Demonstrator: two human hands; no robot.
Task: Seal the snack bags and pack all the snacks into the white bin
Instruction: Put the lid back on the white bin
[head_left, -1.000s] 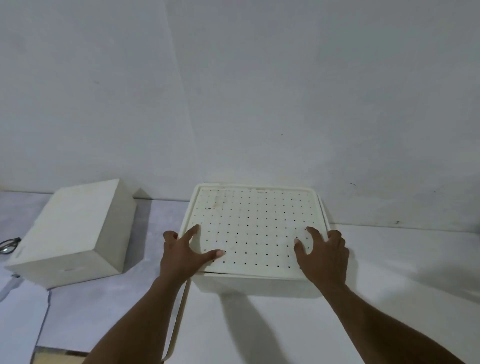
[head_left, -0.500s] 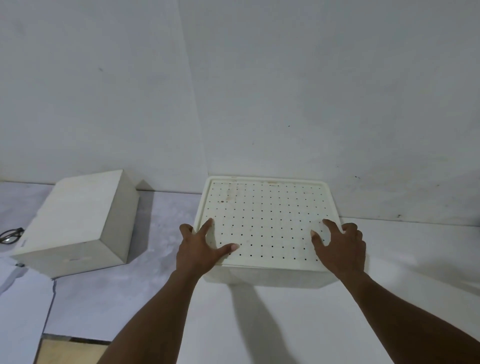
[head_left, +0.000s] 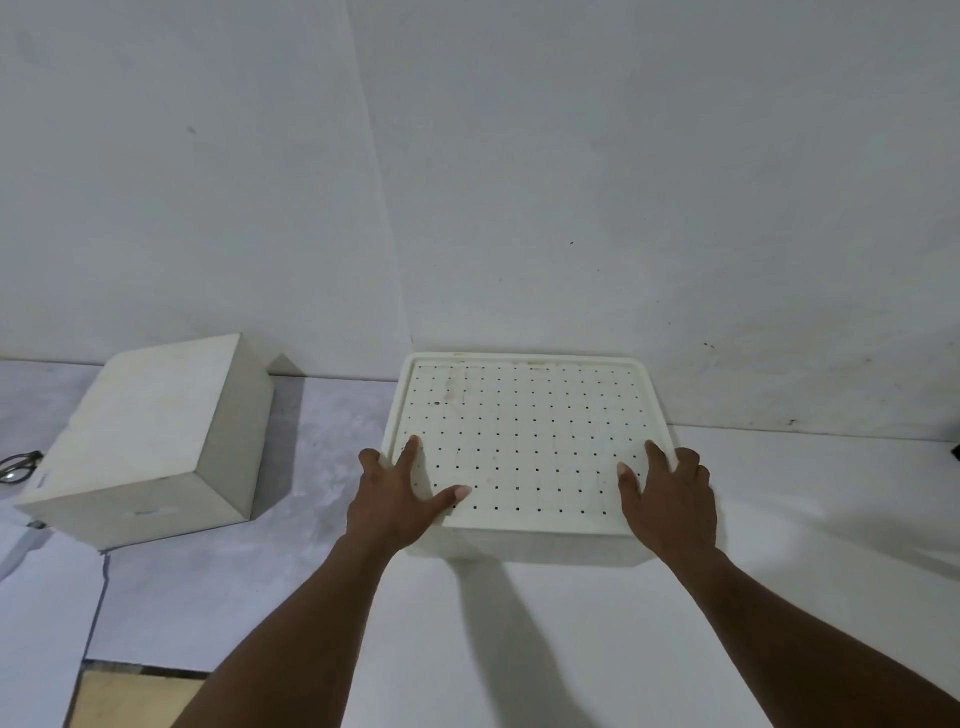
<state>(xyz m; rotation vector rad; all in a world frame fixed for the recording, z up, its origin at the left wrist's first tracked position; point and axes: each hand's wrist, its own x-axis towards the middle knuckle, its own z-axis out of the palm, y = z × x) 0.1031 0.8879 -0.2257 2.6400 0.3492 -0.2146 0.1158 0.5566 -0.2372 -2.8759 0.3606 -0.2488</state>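
Observation:
The white bin (head_left: 530, 543) stands against the wall at centre, covered by a cream lid (head_left: 524, 436) dotted with small holes. My left hand (head_left: 397, 496) rests on the lid's near left corner, fingers spread and thumb lying on top. At the near right corner, my right hand (head_left: 667, 493) presses the lid the same way, fingers straight. No snack bags are visible; the bin's inside is hidden under the lid.
A plain white box (head_left: 150, 441) sits tilted to the left of the bin. Spectacles (head_left: 18, 462) lie at the far left edge. The table has a white covering, with a wooden patch (head_left: 135, 699) showing at the lower left.
The view has shifted, so the bin and box appear further right and lower. Both hands stay flat on the lid's near corners, and the lid now looks seated squarely on the bin.

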